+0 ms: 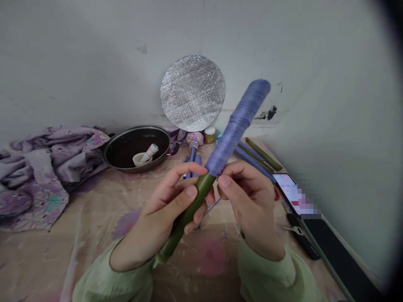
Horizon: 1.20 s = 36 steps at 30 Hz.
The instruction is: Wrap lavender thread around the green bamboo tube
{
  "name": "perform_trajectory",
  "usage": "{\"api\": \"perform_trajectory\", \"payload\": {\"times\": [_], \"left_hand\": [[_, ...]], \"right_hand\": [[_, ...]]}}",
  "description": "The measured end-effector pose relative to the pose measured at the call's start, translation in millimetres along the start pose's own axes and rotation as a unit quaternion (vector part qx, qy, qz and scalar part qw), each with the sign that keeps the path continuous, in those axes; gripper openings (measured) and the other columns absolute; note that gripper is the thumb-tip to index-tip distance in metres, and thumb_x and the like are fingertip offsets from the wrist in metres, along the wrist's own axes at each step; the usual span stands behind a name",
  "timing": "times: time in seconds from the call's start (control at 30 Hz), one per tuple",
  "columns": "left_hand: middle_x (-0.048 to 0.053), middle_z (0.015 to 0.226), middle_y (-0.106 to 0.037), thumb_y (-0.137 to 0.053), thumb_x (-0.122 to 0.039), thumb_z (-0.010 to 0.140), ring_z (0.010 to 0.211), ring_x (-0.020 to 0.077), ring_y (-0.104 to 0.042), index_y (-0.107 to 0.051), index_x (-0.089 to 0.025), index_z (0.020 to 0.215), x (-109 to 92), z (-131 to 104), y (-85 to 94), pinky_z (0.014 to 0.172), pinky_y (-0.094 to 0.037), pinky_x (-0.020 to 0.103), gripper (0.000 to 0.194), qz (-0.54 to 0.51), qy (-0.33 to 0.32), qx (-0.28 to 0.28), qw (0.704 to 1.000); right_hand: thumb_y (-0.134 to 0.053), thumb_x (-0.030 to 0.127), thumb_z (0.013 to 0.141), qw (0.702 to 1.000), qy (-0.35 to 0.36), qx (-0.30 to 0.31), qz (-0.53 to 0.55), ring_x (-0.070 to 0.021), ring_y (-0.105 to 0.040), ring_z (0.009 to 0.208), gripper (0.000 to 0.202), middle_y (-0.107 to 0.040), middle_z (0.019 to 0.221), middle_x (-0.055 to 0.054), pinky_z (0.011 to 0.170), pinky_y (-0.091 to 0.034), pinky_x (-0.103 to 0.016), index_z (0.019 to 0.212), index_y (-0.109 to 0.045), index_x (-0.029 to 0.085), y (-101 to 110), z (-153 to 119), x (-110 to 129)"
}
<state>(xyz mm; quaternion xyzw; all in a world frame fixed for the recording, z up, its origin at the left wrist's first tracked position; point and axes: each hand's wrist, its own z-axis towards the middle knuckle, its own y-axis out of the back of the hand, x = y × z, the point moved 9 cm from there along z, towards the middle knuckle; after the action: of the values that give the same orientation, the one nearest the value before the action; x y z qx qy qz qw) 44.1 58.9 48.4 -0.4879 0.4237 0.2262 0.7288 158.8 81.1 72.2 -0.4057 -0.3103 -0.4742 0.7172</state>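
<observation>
My left hand is wrapped around the bare lower part of a green stick, which slants up to the right. Blue-purple thread covers the stick's upper part in tight turns, right over its rounded top. My right hand is closed in a pinch at the lower edge of the winding. A thin strand of the same thread runs down between the hands; its far end cannot be made out. The right fingertips touch the stick's side, and the thumb hides part of what they pinch.
A dark pan holding a white cup stands at back left, beside crumpled floral cloth. A round silver mat leans on the wall. Green sticks, a lit phone and keys lie at right.
</observation>
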Motion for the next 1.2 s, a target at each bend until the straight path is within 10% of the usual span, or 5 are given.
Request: {"api": "perform_trajectory", "payload": {"times": [0.7, 1.2], "left_hand": [[-0.003, 0.086, -0.063, -0.068, -0.019, 0.091, 0.049, 0.0006, -0.043, -0.058, -0.034, 0.113, 2.5, -2.3, -10.8, 0.044, -0.033, 0.007, 0.028, -0.062, 0.066, 0.009, 0.996], [0.003, 0.084, -0.073, -0.050, -0.031, 0.104, 0.054, 0.0080, -0.068, -0.061, -0.022, 0.118, 8.5, -2.2, -18.6, 0.045, -0.045, 0.010, 0.019, -0.097, 0.044, 0.092, 0.990]], "right_hand": [[-0.072, 0.023, 0.092, 1.000, -0.012, 0.011, -0.010, -0.0119, -0.065, 0.047, 0.013, -0.069, 0.062, 0.003, 0.045, -0.057, -0.023, 0.080, -0.067, 0.022, -3.4, -3.2, 0.2], [-0.074, 0.038, 0.092, 0.999, -0.039, 0.024, -0.002, -0.0116, -0.061, 0.040, 0.013, -0.065, 0.056, 0.006, 0.036, -0.048, -0.022, 0.093, -0.071, 0.026, -7.6, -2.0, 2.2]]}}
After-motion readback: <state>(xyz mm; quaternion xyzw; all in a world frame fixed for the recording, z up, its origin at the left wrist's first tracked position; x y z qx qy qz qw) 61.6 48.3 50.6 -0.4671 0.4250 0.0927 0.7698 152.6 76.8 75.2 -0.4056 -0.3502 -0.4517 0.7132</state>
